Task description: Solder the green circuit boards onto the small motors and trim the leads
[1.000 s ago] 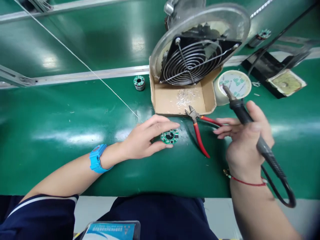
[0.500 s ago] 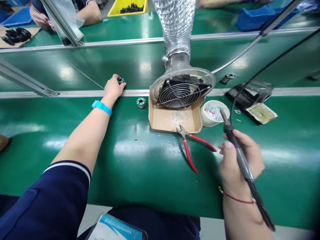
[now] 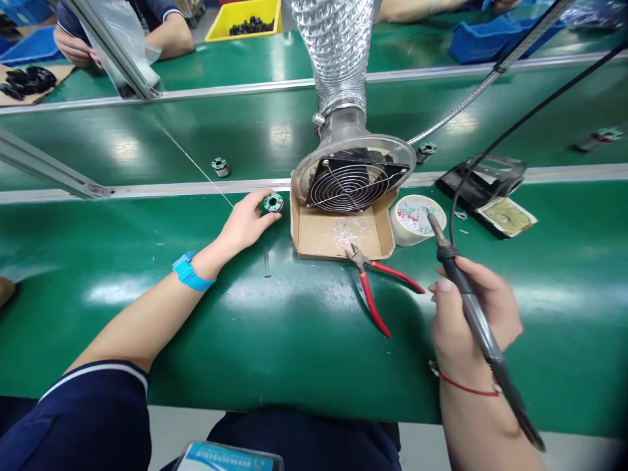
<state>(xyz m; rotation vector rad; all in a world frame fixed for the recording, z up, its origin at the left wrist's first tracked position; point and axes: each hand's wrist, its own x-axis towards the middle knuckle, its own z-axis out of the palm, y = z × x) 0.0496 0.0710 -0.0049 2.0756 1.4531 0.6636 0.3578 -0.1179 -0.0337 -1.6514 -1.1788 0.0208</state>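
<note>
My left hand (image 3: 248, 222), with a blue strap at its wrist, has thumb and fingers closed round a small motor stator (image 3: 273, 203) topped by a green ring-shaped circuit board. This stator is just left of the cardboard tray (image 3: 343, 252). In my right hand (image 3: 473, 307) is a soldering iron (image 3: 473, 304), its tip pointing up and away, over the edge of a round white tub (image 3: 417, 229) as seen from here. Red-handled cutting pliers (image 3: 370, 281) lie spread between my hands, jaws at the tray's front edge.
A fume extractor fan (image 3: 350, 186) with a foil duct (image 3: 338, 52) hangs over the tray. Beyond the metal rail stand another stator (image 3: 220, 167) and two more to the right. A soldering iron stand (image 3: 483, 186) with a sponge is at right. Other people's arms show at the far bench.
My left hand has left one stator behind the rail and come right and nearer, onto the stator beside the tray. My right hand holds the iron much as before. The view has shifted slightly.
</note>
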